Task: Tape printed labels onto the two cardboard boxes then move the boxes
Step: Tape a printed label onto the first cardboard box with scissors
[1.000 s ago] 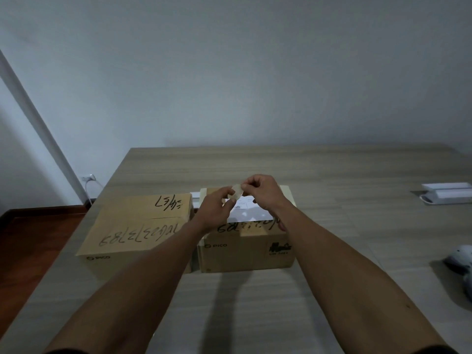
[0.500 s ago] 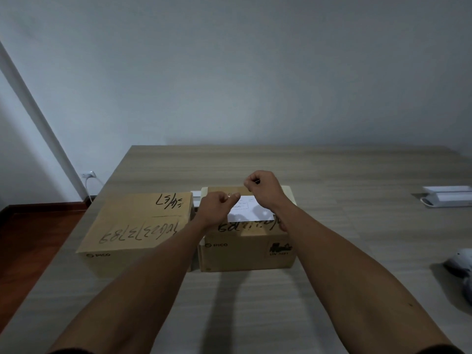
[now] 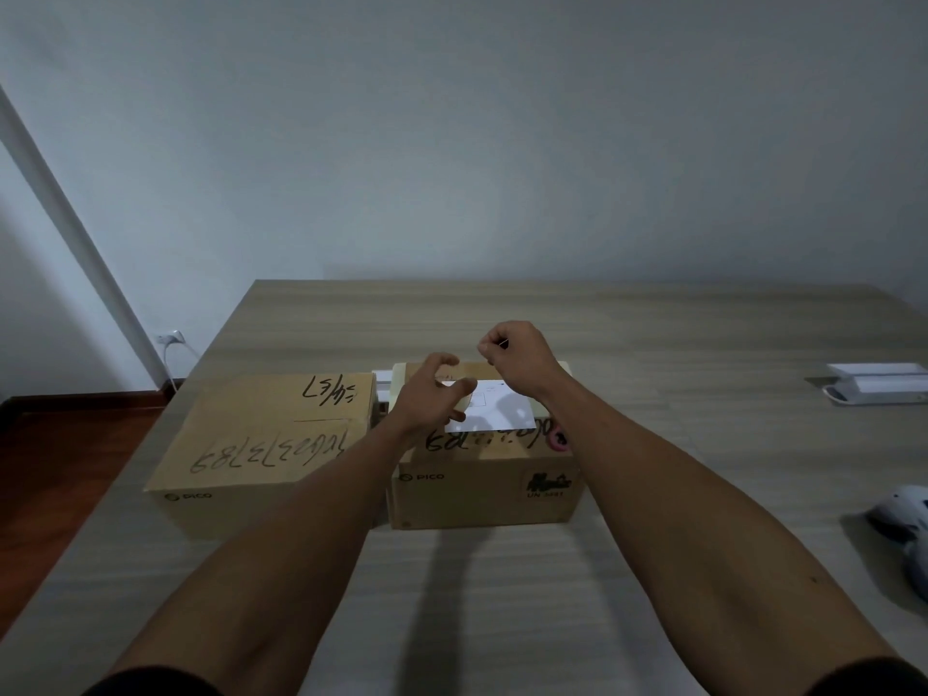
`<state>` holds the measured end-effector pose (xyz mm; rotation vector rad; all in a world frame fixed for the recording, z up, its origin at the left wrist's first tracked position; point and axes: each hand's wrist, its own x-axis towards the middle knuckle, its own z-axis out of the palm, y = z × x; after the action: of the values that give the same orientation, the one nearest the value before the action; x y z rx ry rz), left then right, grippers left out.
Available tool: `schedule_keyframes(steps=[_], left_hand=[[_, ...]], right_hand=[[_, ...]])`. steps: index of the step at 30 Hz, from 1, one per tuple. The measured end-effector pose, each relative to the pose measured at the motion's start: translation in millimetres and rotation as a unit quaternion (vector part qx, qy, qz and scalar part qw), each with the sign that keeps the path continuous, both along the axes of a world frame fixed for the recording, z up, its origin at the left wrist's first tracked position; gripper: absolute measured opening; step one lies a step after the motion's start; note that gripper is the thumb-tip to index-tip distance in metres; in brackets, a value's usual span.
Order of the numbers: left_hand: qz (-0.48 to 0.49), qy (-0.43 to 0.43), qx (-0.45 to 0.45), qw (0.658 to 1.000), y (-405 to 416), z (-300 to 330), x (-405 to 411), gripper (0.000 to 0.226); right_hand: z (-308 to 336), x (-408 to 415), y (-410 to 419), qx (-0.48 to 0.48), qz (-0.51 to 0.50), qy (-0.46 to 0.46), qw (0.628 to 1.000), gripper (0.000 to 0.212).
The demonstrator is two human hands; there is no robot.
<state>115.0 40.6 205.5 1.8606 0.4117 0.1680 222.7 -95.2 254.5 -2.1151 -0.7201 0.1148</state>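
Two cardboard boxes sit side by side on the wooden surface [image 3: 502,570], and all the action is over the right-hand box [image 3: 482,489]. A white printed label [image 3: 502,409] lies flat on its top, near the far edge. The left hand [image 3: 434,394] hovers over the label's left end, fingers spread and loosely curled, thumb close to the paper — the grip looks slack, and whether it has hold of any tape, I cannot tell. The right hand [image 3: 517,356] is raised above the label's far right side with finger and thumb pinched tight together; what sits in that pinch is too small to make out, though a strip of tape would be my guess.

The left-hand box [image 3: 261,434] has only handwritten marks on top — no label on it yet, so by my reckoning the job is well short of halfway, with both boxes left to move.

Where could this slip? The label looks loose, so a brush from the left thumb could skew it before anything pins it down. Tape stretched between two hands can fold onto itself or land crooked if one end drops first. And a wrinkle pressed in now would be hard to lift without tearing paper.

Off to the right, a white device [image 3: 876,381] and a white controller [image 3: 904,519] rest well apart from the work.
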Motion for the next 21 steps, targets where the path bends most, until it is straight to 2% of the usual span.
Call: schedule_keyframes(steps=[4, 9, 12, 15, 18, 21], left_hand=[[-0.013, 0.009, -0.005, 1.0, -3.7, 2.9, -0.3, 0.035], [0.008, 0.034, -0.091, 0.995, -4.8, 0.1, 2.2, 0.031], [0.006, 0.034, -0.072, 0.997, -1.3, -5.6, 5.1, 0.033], [-0.003, 0.023, -0.056, 0.998, 1.7, -8.3, 5.9, 0.043], [-0.034, 0.012, -0.067, 0.997, 0.9, -4.0, 3.6, 0.067], [-0.046, 0.012, -0.078, 0.996, -0.9, -1.0, 4.0, 0.069]], right_hand=[[-0.3, 0.1, 1.7, -0.003, 0.011, -0.002, 1.0, 0.015], [2.8, 0.9, 3.4, -0.009, 0.036, -0.002, 0.999, 0.013], [2.6, 2.2, 5.0, -0.018, 0.052, -0.013, 0.998, 0.01], [1.6, 5.1, 5.2, -0.028, 0.055, -0.025, 0.998, 0.01], [2.2, 8.8, 7.3, -0.037, 0.049, -0.044, 0.997, 0.011], [2.9, 12.1, 8.1, -0.043, 0.034, -0.053, 0.997, 0.01]])
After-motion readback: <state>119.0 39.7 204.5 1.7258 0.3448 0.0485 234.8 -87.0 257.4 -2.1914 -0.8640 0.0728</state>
